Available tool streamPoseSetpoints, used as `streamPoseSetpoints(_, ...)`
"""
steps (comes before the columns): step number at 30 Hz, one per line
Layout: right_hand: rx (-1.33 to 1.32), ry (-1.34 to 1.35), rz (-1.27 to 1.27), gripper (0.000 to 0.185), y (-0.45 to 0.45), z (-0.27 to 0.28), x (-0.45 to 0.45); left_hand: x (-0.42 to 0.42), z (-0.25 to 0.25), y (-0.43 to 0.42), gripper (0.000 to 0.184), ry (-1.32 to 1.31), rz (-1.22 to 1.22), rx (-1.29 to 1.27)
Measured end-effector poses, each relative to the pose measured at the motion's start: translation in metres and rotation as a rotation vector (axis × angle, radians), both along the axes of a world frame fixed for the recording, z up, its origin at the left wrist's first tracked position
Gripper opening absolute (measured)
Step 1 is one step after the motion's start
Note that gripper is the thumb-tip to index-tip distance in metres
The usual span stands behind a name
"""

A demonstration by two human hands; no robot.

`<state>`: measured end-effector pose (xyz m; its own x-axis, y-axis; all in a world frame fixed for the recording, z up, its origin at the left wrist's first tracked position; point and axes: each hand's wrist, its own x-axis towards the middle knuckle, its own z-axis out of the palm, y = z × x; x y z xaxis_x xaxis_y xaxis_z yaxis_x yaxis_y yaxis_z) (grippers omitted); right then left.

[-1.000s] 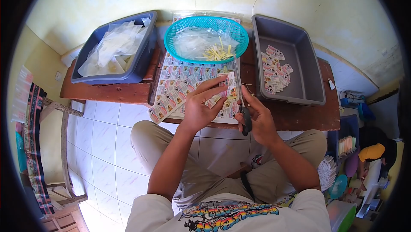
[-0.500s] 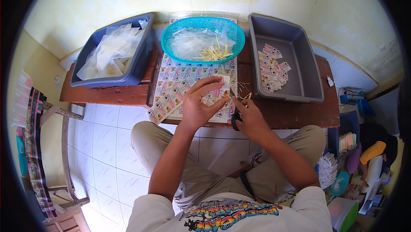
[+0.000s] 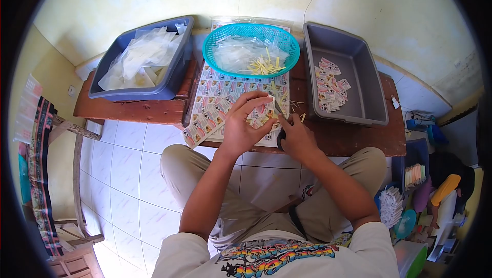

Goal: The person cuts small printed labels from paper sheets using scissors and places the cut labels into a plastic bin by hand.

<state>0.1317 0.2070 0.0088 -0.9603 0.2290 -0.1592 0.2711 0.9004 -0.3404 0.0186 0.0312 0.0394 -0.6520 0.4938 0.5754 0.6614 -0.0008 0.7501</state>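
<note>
My left hand pinches a small printed paper label between thumb and fingers, raised above the bench. In my right hand is a pair of scissors with black handles; the blades lie against the label's right edge. How far apart the blades stand is too small to tell. Beneath both hands are printed label sheets, and a cut strip of labels lies askew to the left of my left hand. Thin yellowish paper trimmings lie on the bench just beyond my right hand.
Along the wooden bench stand a grey bin of translucent plastic bags, a teal basket with plastic bags and yellow trimmings, and a grey bin holding cut labels. At far right, another person's arm shows beside tubs.
The whole view has shifted slightly, with the bench things a little to the right. My hands stay close together, the label and scissors still in them; the scissors are turned slightly.
</note>
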Motion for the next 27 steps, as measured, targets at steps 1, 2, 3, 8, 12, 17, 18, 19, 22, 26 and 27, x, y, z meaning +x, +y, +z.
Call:
streamPoseSetpoints(1,0.0,0.003,0.0,0.073,-0.002,0.002,-0.001,0.0,0.0,-0.001,0.053,-0.005,-0.004,0.008)
streamPoseSetpoints(2,0.014,-0.028,-0.006,0.073,-0.004,0.005,-0.003,0.0,-0.001,-0.002,0.053,-0.003,-0.004,0.008)
streamPoseSetpoints(3,0.026,-0.058,-0.013,0.072,-0.006,0.008,-0.004,-0.001,-0.002,-0.004,0.053,-0.024,-0.025,0.014)
streamPoseSetpoints(8,0.063,-0.104,0.035,0.071,-0.006,0.024,-0.006,-0.001,-0.005,-0.008,0.054,-0.098,-0.09,0.052)
streamPoseSetpoints(12,-0.034,0.102,0.017,0.059,0.005,0.034,-0.01,-0.003,-0.005,-0.011,0.052,-0.146,-0.137,0.034)
streamPoseSetpoints(17,-0.652,0.443,-0.04,0.036,0.012,0.06,-0.02,0.001,0.0,-0.014,0.052,-0.21,-0.246,0.047)
streamPoseSetpoints(18,-0.938,0.386,-0.16,0.032,0.01,0.068,-0.02,0.003,0.003,-0.014,0.053,-0.22,-0.274,0.031)
streamPoseSetpoints(19,-0.941,0.392,-0.163,0.032,0.012,0.069,-0.02,0.004,0.004,-0.014,0.054,-0.23,-0.304,0.014)
streamPoseSetpoints(22,-1.042,0.425,-0.098,0.031,0.018,0.068,-0.022,0.008,0.005,-0.01,0.054,-0.239,-0.278,0.048)
streamPoseSetpoints(26,-1.103,0.468,-0.079,0.034,0.021,0.058,-0.026,0.008,0.014,-0.01,0.058,-0.17,-0.272,0.018)
streamPoseSetpoints(27,-1.134,0.477,-0.085,0.034,0.022,0.057,-0.026,0.009,0.02,-0.013,0.059,-0.144,-0.224,-0.034)
